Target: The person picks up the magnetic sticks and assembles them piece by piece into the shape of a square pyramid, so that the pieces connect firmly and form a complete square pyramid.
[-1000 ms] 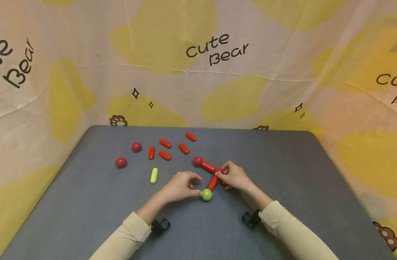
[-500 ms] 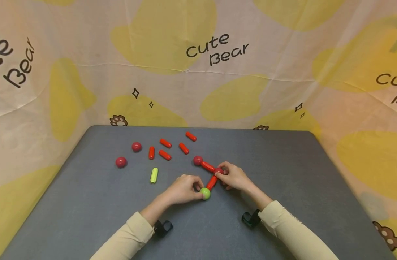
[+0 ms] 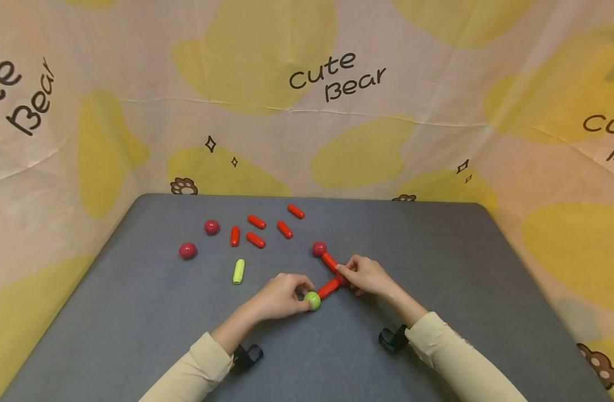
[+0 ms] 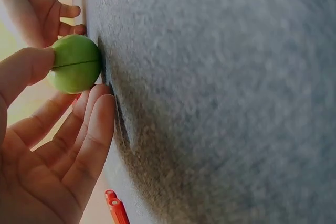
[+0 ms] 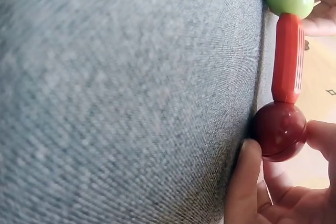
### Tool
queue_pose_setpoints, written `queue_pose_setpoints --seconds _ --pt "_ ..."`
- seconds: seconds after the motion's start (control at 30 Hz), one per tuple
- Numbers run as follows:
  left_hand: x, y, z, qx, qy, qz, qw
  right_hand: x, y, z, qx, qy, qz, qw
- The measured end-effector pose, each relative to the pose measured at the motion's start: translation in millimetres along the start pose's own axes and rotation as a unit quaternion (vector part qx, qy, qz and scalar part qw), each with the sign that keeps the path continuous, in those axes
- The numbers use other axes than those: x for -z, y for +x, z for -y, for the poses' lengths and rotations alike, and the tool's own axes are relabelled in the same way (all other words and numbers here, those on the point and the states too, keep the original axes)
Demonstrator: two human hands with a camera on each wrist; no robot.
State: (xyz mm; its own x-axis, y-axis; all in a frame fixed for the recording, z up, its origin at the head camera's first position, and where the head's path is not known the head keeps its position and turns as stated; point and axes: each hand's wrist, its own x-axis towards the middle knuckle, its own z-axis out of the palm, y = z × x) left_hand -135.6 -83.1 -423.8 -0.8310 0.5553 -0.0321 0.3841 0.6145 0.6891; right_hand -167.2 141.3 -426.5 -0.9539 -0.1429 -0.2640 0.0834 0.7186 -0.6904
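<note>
A joined chain of balls and rods lies at the middle of the table: a green ball [image 3: 313, 301], a red rod [image 3: 329, 288], a dark red ball [image 5: 279, 131], a second red rod [image 3: 329, 262] and another red ball [image 3: 319, 249] at the far end. My left hand [image 3: 282, 297] pinches the green ball between thumb and fingers, as the left wrist view shows. With thumb and fingertips my right hand [image 3: 367, 276] grips the dark red ball at the bend, partly hidden by those fingers in the head view.
Several loose red rods [image 3: 256, 240] lie behind the left hand. Two red balls [image 3: 187, 250] sit farther left, and a yellow-green rod [image 3: 238, 271] is nearer. A patterned cloth [image 3: 266, 139] rises behind the grey table [image 3: 437, 245].
The left fingers have closed round the green ball, which moved slightly left. The bend ball shifted a little toward the person and right, and the far red ball swung right.
</note>
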Motion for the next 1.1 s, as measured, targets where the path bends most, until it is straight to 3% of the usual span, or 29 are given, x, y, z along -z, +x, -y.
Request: queue_pose_setpoints --seconds 0.17,0.43,0.87,1.1 --pt "-1.6 0.1 -0.1 -0.013 0.018 -0.005 0.9998 0 0.9 -1 0.012 -0.047 -0.009 0.9988" --pt "2.6 1.3 3.5 -0.005 0.036 -0.021 0.9991 -2 3.8 2 0.056 -0.055 -0.019 0.9967" --pt "11.2 0.8 8.7 0.008 0.032 -0.034 0.9989 -5 2.1 4 0.010 -0.021 0.017 0.9996" --pt "12.2 1.0 9.8 0.002 0.034 -0.028 0.9990 -5 1.4 4 0.018 -0.020 0.018 0.9995"
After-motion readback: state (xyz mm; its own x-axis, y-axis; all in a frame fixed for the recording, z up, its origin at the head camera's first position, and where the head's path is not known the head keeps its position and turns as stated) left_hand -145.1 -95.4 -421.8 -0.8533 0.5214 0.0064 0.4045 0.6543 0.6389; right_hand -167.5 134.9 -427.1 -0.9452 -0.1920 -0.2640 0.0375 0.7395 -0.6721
